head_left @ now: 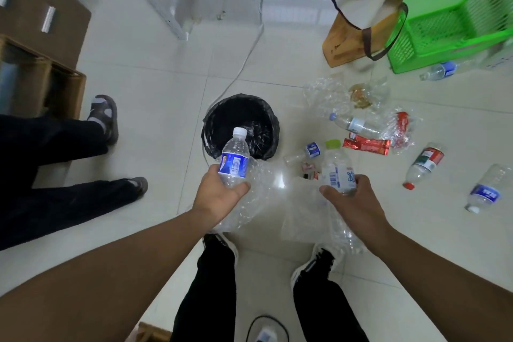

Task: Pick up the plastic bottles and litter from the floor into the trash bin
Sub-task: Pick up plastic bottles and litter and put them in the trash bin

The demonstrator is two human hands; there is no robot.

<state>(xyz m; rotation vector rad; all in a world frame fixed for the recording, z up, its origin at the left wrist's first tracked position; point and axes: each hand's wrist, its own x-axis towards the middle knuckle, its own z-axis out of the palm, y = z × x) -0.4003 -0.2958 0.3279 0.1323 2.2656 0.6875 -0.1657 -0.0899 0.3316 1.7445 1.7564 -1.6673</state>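
Trash bin (241,108), black liner, sits on the floor straight ahead of the person, slightly left of centre. Litter is spread to its right: clear plastic wrap (324,94), a red wrapper (366,146), and loose bottles out to the far right, e.g. red-label bottle (424,165) and blue-label bottle (487,189).

Left hand (219,194) is wrapped around the base of a blue-label water bottle (234,159), with crumpled clear film (255,197) bunched under the same hand. Bottle's long axis runs away from the person, cap end over the bin's near rim.

Right hand (352,197) grips a green-cap bottle (337,166) low on the body, cap pointing away, with a clear bag (305,208) hanging beside it. It is well right of the bin.

Judgement: left hand is nearer, so it likely drops first; right needs a leftward swing.
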